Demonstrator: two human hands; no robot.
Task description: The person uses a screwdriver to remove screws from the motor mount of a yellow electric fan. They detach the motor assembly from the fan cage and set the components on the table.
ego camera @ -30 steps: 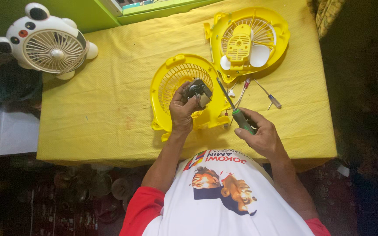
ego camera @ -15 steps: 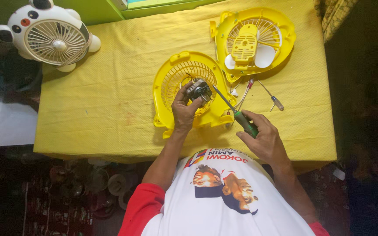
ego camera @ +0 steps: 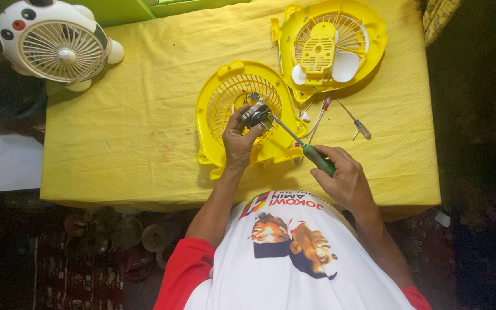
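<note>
Motor (ego camera: 255, 113) in left hand (ego camera: 237, 140) grip; right hand (ego camera: 343, 181) screwdriver (ego camera: 302, 143) tip touching motor.

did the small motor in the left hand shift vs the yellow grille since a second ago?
No. The motor sits over the same lower-right part of the yellow grille, with the left hand gripping it; the whole view only drifted as the camera moved.

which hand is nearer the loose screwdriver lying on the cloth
Right. The right hand grips a green-handled screwdriver just below and left of the loose screwdriver. The left hand is farther left, holding the small motor over the yellow fan grille.
</note>
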